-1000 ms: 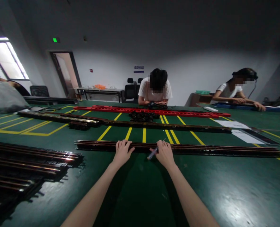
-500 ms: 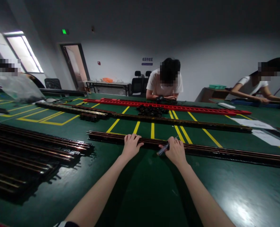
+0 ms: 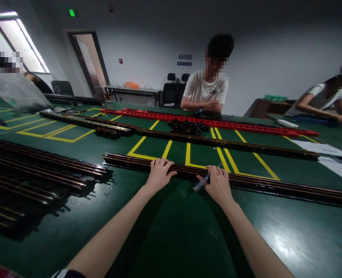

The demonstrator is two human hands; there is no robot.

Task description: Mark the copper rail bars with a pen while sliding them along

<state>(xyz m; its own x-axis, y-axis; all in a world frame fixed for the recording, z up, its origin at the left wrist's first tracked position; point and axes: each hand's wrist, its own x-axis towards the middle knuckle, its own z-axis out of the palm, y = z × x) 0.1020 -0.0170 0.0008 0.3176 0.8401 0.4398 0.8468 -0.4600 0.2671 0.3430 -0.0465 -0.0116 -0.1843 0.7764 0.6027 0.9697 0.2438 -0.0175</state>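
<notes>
A long dark rail with copper-coloured strips [image 3: 275, 186] lies across the green table in front of me. My left hand [image 3: 158, 174] rests on it with the fingers curled over its top. My right hand [image 3: 218, 183] also lies on the rail, a little to the right. Between thumb and fingers it holds a small clear-handled screwdriver [image 3: 202, 183], the handle pointing back toward me.
A stack of similar rails [image 3: 37, 173] lies at the left. Farther back lie another long dark rail [image 3: 231, 144], a red rail [image 3: 217, 124] and a heap of small black parts [image 3: 185, 126]. A person in a white shirt [image 3: 207, 90] sits opposite; another person [image 3: 324, 100] works at the right.
The view has shifted and tilted; the person opposite has raised their head from the table. My hands stay on the rail, the right still holding the screwdriver.
</notes>
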